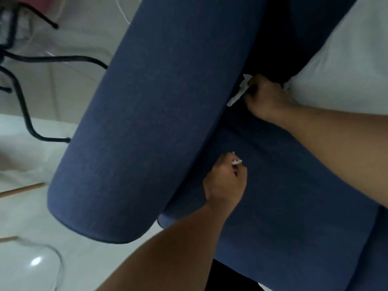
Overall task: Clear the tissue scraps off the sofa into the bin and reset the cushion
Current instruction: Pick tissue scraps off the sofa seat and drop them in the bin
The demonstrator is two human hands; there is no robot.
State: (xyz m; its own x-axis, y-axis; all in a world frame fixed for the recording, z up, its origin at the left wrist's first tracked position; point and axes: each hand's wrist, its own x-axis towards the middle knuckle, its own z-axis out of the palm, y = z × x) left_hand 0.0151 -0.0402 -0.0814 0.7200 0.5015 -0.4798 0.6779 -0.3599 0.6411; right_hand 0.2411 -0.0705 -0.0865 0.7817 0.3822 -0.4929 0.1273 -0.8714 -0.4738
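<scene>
Tissue scraps: judged near weightless, limp and easily torn, so a light fingertip pinch on the bulk of each piece should do better than a pull on a thin corner; a piece wedged in the crease may shred if dragged. The larger tissue scrap [239, 92] is white, crumpled and elongated, lying in the gap between the sofa's armrest [159, 114] and the seat [294, 185], partly tucked into the crease. The right hand [266, 97] is closed with its fingers on the upper end of that scrap, at the corner where a white cushion [344, 66] meets the seat; the grip looks like a pinch, though the fingertips are partly hidden. The left hand [225, 181] is curled into a loose fist over the seat beside the armrest, holding a small white tissue bit [236, 162] that pokes out above the knuckles. The cushion looks soft and bulky, likely light; best taken by an edge or with both hands. No bin is in view.
</scene>
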